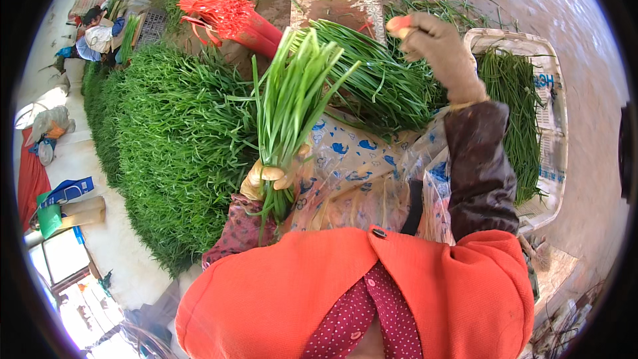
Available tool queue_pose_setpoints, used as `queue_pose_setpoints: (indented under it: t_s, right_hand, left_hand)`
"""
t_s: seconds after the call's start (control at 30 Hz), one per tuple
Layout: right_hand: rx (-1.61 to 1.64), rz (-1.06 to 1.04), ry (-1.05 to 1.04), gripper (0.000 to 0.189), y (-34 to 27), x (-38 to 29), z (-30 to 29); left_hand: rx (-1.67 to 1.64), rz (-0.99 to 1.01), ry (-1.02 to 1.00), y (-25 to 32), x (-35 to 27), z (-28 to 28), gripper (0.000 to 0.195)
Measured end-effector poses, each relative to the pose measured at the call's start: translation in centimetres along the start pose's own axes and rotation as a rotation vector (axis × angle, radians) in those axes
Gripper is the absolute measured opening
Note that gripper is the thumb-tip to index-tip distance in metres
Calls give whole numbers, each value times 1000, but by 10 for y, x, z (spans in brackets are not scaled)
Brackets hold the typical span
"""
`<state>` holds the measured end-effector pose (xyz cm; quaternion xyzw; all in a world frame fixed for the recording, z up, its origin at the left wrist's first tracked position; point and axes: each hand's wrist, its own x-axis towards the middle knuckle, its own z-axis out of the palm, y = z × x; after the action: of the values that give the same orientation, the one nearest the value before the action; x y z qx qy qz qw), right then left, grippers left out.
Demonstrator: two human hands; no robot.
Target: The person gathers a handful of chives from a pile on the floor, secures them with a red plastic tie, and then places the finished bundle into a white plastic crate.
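My left hand (266, 179), in a yellowish glove, grips a bunch of green leafy stalks (294, 104) that look like garlic chives. The stalks fan out above the fist, and shorter ends hang below it. My right hand (438, 47), in a brown glove, is raised at the upper right, fingers loosely curled and nothing visible in them. Red and orange show at one fingertip. Below and left of that hand lies a larger heap of chives (379, 75), across the far end of my clear plastic apron (349, 159) with blue prints.
A dense chive pile (184, 144) fills the left side. Red ties (224, 10) stick out of a red holder (259, 35) ahead. A white plastic crate (556, 134) with chives stands right. A worn board (339, 2) lies ahead. Another person (99, 35) sits far left.
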<state>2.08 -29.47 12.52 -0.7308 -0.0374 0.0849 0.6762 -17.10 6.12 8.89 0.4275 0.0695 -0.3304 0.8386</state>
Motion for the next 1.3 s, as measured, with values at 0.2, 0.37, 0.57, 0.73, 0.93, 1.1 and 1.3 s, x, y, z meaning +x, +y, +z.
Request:
queue_pose_setpoints:
  t_s: [0.2, 0.37, 0.57, 0.73, 0.93, 1.1, 1.3]
  right_hand:
    - [-295, -518, -36, 23, -3, -11, 64]
    - [-814, -520, 37, 32, 7, -9, 78]
    - [-798, -181, -292, 34, 23, -6, 78]
    - [-124, 155, -32, 24, 43, -3, 72]
    - [803, 136, 124, 31, 66, -2, 13]
    - [193, 383, -350, 46, 54, -27, 5]
    - [427, 278, -437, 41, 72, -55, 21]
  left_hand:
    - [-6, -22, 166, -2, 5, -1, 71]
    - [0, -17, 176, -13, 8, 2, 71]
    - [131, -115, 83, -24, 6, -24, 73]
    - [64, -130, 109, -19, 4, -10, 71]
    - [86, -182, 107, -14, 6, -13, 76]
    - [97, -209, 144, -13, 6, -11, 80]
    - [247, -319, 48, -4, 20, -1, 68]
